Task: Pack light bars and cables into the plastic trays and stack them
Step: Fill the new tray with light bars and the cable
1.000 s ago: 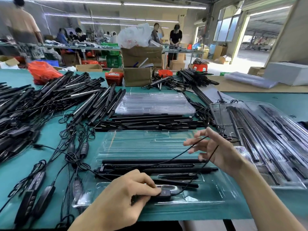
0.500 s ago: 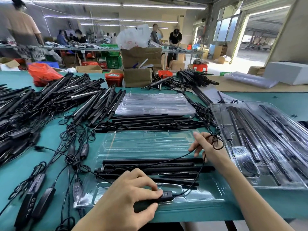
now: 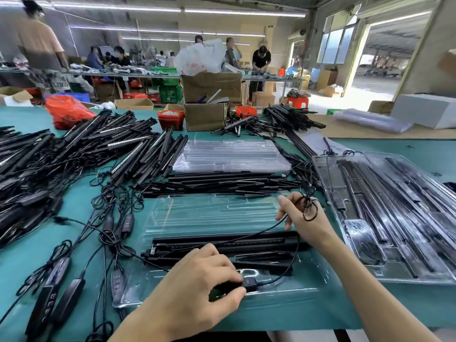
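Pinching the inline controller [image 3: 248, 284] at the near edge of the clear tray [image 3: 308, 290], the left hand [image 3: 197, 285] anchors the cable [image 3: 246, 236]. It runs up-right to the right hand [image 3: 302, 215], which grips its coiled end. Light bars [image 3: 222, 245] lie crosswise in this tray; filled trays [image 3: 394, 213] sit right, empty trays [image 3: 229, 156] farther along the bench [image 3: 29, 255].

- Two hands: left hand [image 3: 197, 280] at 6 o'clock, right hand [image 3: 304, 218] at 4 o'clock.
- One open clear tray [image 3: 217, 213] at centre, with about four light bars [image 3: 222, 245] in it.
- One stack of empty trays [image 3: 229, 155] at 12 o'clock; count within it unclear.
- One filled tray stack [image 3: 394, 218] at 3 o'clock.
- Two cardboard boxes [image 3: 206, 117] at 12 o'clock.
- Loose bars [image 3: 74, 154] at 10 o'clock: too many to count.
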`<action>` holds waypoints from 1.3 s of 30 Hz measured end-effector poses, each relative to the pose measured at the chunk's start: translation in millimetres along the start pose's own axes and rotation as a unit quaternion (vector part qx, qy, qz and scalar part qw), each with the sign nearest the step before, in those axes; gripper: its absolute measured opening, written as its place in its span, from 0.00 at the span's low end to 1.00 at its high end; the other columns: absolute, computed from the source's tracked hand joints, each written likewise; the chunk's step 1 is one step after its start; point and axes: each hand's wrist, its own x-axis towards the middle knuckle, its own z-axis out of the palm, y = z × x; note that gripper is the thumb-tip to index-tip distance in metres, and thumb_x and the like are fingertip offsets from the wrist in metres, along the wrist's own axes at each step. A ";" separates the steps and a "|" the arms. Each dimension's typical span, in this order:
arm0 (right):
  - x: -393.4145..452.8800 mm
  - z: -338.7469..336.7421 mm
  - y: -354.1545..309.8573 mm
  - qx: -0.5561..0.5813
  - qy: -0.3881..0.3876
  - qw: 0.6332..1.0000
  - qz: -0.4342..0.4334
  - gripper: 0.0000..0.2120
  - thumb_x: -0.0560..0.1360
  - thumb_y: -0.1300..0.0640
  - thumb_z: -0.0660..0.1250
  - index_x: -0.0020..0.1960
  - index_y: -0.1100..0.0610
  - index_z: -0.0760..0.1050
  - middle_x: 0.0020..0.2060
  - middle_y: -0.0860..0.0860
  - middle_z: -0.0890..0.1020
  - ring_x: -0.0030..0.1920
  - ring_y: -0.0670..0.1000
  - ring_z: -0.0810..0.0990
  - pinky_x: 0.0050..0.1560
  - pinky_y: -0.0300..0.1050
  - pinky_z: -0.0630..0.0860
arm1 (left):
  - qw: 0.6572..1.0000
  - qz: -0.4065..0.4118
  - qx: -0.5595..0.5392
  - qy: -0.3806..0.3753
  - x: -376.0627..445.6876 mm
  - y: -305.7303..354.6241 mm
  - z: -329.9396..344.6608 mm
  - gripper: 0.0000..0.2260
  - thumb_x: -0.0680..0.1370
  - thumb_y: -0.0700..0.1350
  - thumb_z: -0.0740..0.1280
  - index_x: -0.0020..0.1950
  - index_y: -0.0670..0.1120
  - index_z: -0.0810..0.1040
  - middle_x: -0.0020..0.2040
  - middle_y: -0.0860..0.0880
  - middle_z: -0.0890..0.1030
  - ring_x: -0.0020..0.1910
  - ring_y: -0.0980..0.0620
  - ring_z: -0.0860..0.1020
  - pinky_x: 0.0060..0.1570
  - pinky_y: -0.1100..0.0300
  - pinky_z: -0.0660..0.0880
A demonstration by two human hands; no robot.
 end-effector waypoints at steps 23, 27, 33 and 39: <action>-13.5 20.8 -62.7 -0.061 -0.171 0.972 -0.149 0.08 0.77 0.49 0.73 0.53 0.50 0.80 0.45 0.45 0.84 0.47 0.45 0.82 0.47 0.47 0.77 | 0.976 -0.001 -0.131 0.176 91.4 11.6 -62.5 0.03 0.76 0.40 0.74 0.46 0.47 0.83 0.35 0.60 0.80 0.34 0.61 0.76 0.36 0.73 0.69; -21.1 11.1 -56.0 0.082 -0.007 0.988 -0.132 0.16 0.70 0.65 0.67 0.56 0.53 0.77 0.55 0.45 0.82 0.55 0.49 0.80 0.50 0.60 0.78 | 0.957 -0.101 -0.175 0.207 92.2 -0.1 -61.0 0.04 0.77 0.41 0.73 0.44 0.48 0.82 0.33 0.58 0.80 0.31 0.60 0.75 0.34 0.70 0.70; -42.8 45.3 -62.3 -0.149 0.154 0.927 -0.307 0.07 0.74 0.52 0.69 0.45 0.57 0.80 0.58 0.52 0.76 0.61 0.50 0.72 0.62 0.42 0.69 | 0.947 -0.165 -0.148 0.233 95.1 -0.8 -54.3 0.05 0.78 0.42 0.71 0.44 0.49 0.80 0.38 0.55 0.77 0.34 0.60 0.73 0.36 0.71 0.71; -36.9 53.3 -68.4 -0.159 0.187 0.941 -0.232 0.06 0.71 0.58 0.77 0.47 0.55 0.83 0.61 0.52 0.76 0.62 0.50 0.66 0.65 0.31 0.61 | 0.940 -0.198 -0.171 0.219 96.3 -1.5 -53.1 0.06 0.78 0.44 0.71 0.42 0.51 0.80 0.44 0.56 0.78 0.33 0.62 0.73 0.35 0.71 0.69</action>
